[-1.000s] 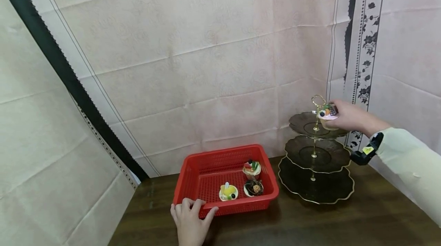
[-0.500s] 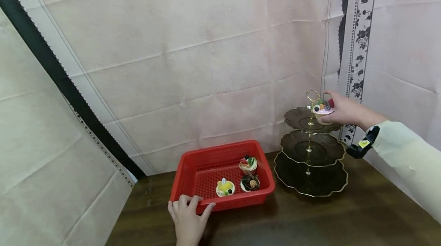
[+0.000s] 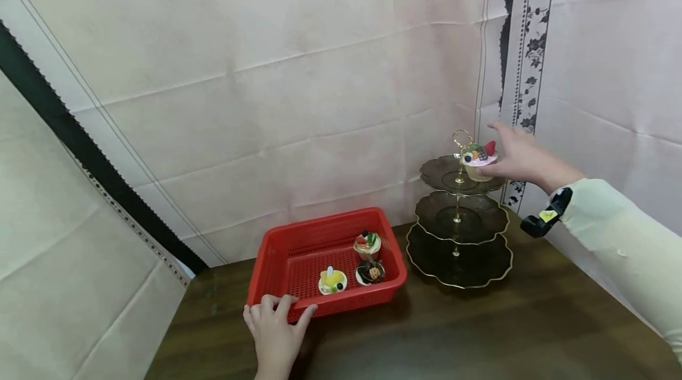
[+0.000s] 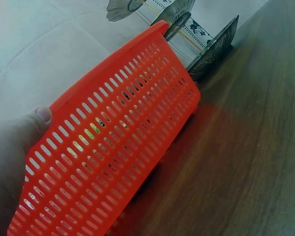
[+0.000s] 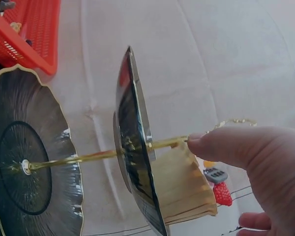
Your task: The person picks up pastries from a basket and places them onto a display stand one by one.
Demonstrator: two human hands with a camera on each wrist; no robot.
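A cupcake topped with a strawberry and other fruit (image 3: 478,162) sits upright on the top plate of a three-tier gold-edged dark stand (image 3: 458,269), beside its gold centre rod. My right hand (image 3: 524,158) is around its right side with the fingers spread apart. In the right wrist view the thumb (image 5: 226,145) lies along the edge of the cupcake (image 5: 179,184), and the other fingers stand off from it. My left hand (image 3: 274,329) grips the front left rim of a red plastic basket (image 3: 351,304), fingers over the edge and thumb (image 4: 42,118) on the outer wall.
Inside the basket lie a yellow-topped cupcake (image 3: 333,281), a chocolate one (image 3: 370,272) and a fruit-topped one (image 3: 367,244). The basket and stand are side by side on a dark wooden table (image 3: 426,332), with pale cloth (image 3: 319,102) hanging close behind.
My right hand sets the cupcake down on the top plate and its fingers spread off it. The left hand stays on the basket rim. The head view has shifted to the right.
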